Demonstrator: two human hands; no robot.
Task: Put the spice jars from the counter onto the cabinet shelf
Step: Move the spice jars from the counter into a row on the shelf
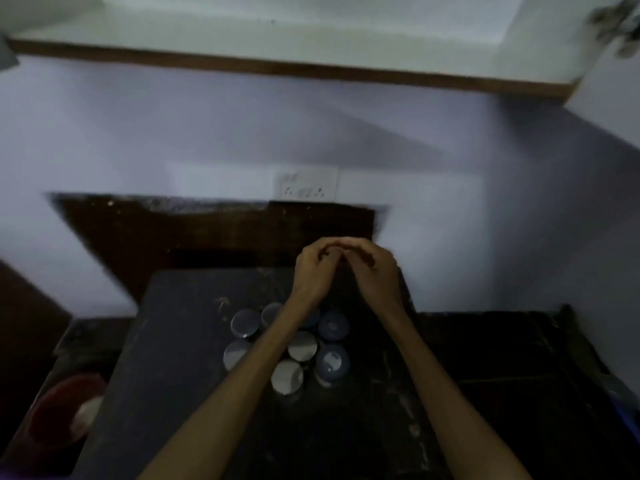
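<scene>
Dim lavender walls surround a dark counter where lidded spice jars cluster beneath a white cabinet shelf. Left hand and right hand meet fingertip to fingertip beyond the jars, holding nothing visible. No labels are legible.

A white wall socket plate sits on the pale lilac wall, just above a dark brown backsplash panel. At the lower left, a red round plastic bowl rests beside the dark worktop.
</scene>
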